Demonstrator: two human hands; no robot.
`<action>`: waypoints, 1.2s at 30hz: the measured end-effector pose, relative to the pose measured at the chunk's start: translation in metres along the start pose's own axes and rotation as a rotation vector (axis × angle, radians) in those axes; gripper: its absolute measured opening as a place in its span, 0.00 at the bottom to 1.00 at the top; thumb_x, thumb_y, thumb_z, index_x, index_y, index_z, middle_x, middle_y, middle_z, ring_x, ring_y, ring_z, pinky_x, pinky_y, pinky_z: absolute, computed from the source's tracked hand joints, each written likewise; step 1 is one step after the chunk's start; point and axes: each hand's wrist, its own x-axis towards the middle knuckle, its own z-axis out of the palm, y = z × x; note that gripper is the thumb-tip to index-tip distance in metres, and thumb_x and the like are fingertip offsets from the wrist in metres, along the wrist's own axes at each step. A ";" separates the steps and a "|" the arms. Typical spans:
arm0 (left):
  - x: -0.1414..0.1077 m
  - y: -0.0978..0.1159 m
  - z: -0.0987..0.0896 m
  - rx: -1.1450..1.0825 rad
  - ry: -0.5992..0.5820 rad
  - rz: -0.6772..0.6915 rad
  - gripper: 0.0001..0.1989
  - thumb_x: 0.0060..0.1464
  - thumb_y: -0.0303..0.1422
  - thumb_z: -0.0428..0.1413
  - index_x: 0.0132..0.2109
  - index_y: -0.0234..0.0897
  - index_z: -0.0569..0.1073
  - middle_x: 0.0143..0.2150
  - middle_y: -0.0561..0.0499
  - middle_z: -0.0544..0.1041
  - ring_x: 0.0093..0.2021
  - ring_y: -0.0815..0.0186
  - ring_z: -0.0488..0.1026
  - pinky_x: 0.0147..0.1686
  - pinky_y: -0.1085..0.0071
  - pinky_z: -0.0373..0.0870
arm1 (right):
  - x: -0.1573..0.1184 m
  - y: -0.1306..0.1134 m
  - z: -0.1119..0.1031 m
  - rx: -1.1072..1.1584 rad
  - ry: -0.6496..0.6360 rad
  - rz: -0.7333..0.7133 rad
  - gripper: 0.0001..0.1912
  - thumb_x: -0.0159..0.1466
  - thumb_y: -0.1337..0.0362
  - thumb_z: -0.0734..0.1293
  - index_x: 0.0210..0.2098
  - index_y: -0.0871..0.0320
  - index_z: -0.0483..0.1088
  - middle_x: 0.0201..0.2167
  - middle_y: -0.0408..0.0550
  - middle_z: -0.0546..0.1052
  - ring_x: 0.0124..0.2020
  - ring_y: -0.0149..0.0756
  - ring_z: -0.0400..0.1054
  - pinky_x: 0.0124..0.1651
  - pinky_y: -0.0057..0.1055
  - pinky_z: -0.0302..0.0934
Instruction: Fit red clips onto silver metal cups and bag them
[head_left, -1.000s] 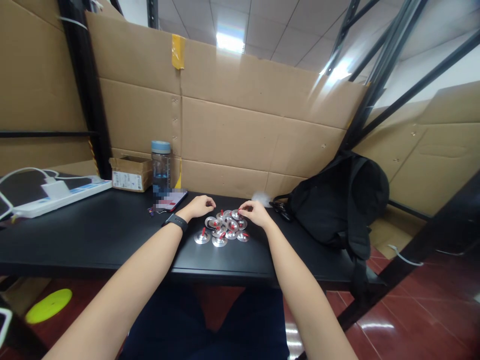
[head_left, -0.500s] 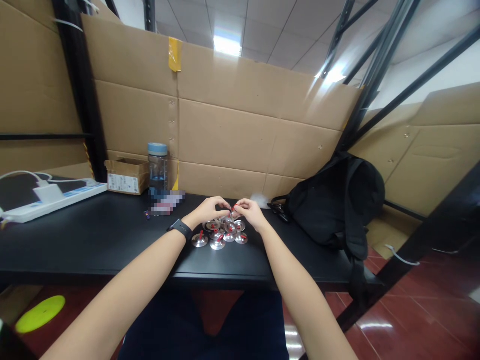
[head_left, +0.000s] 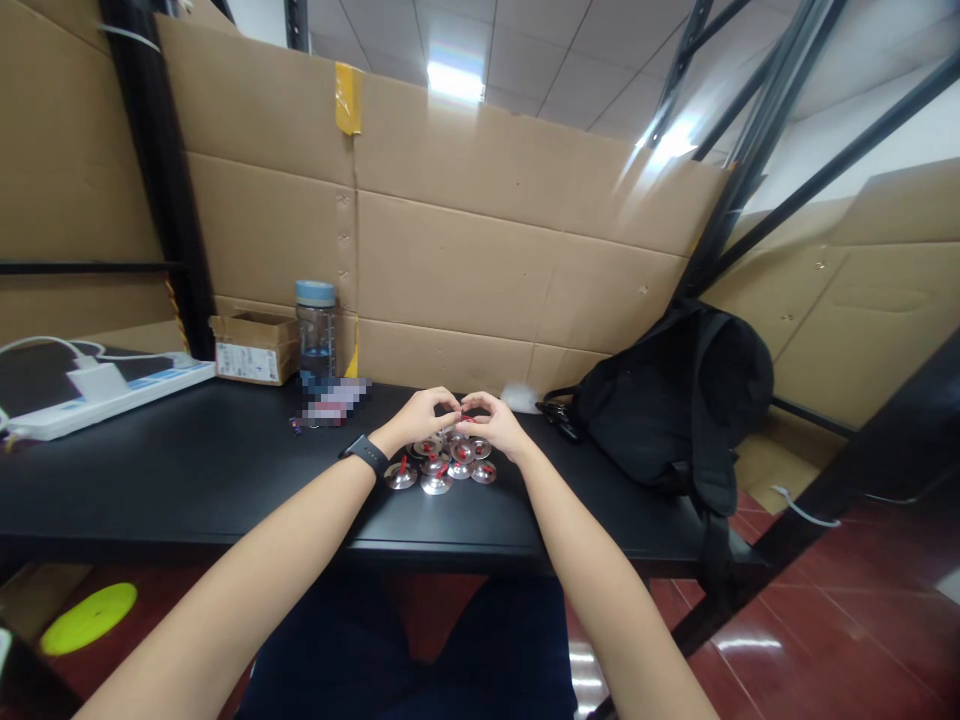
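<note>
On the black table lies a pile of several small shiny metal discs (head_left: 436, 483) with red straps at their centres. My left hand (head_left: 420, 417), below which a dark watch (head_left: 366, 456) circles the wrist, is over the back of the pile with thumb and fingers pinched together. My right hand (head_left: 495, 422) meets it fingertip to fingertip, also pinched, with a bit of red strap showing at its fingers. What the left fingertips hold is too small to make out. The discs nearest the hands are partly hidden by them.
A black backpack (head_left: 667, 400) leans at the table's right. At the left are a white power strip (head_left: 142, 400), an open cardboard box (head_left: 255, 350) and a water bottle (head_left: 316, 335). Cardboard panels (head_left: 465, 260) stand behind the table (head_left: 225, 490).
The fingertips of both hands have come closer together, and less of the red strap shows between them. The view has shifted slightly.
</note>
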 end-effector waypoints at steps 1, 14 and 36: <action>0.000 0.000 0.000 0.000 0.004 -0.005 0.07 0.56 0.35 0.59 0.39 0.37 0.80 0.42 0.48 0.81 0.43 0.61 0.77 0.46 0.66 0.71 | 0.001 0.002 0.001 -0.022 0.007 -0.001 0.32 0.46 0.57 0.82 0.48 0.54 0.72 0.47 0.48 0.76 0.44 0.36 0.74 0.48 0.33 0.71; -0.001 0.002 0.000 0.038 0.009 -0.017 0.09 0.56 0.36 0.58 0.39 0.37 0.80 0.41 0.47 0.80 0.42 0.61 0.76 0.45 0.66 0.71 | 0.004 0.008 0.005 -0.089 -0.023 0.008 0.31 0.48 0.57 0.80 0.50 0.56 0.72 0.43 0.48 0.78 0.34 0.32 0.74 0.42 0.31 0.71; 0.001 -0.005 -0.003 0.029 0.041 -0.045 0.07 0.55 0.35 0.59 0.34 0.38 0.80 0.38 0.49 0.78 0.41 0.62 0.75 0.43 0.68 0.71 | 0.005 0.010 -0.003 -0.144 0.005 0.051 0.31 0.48 0.58 0.80 0.50 0.57 0.73 0.45 0.52 0.79 0.31 0.31 0.74 0.36 0.30 0.69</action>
